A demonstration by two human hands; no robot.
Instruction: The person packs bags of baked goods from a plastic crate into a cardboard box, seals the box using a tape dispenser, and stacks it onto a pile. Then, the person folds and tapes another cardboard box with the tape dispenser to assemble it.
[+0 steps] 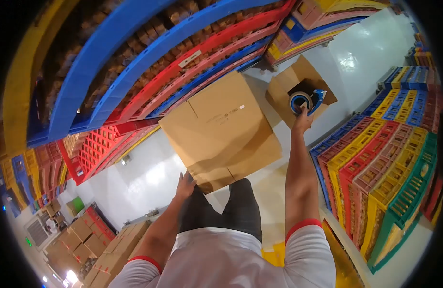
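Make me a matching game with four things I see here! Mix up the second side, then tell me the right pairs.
1. Tape gun
2. Big box
3. Small box
4. Left hand

A. Flaps open
B. At the big box's edge
C. Small print on it
D. In the right hand

Pairs: 1-D, 2-C, 3-A, 4-B

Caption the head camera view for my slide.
Right hand holding a tape dispenser at an open box, left hand at the edge of a large carton.
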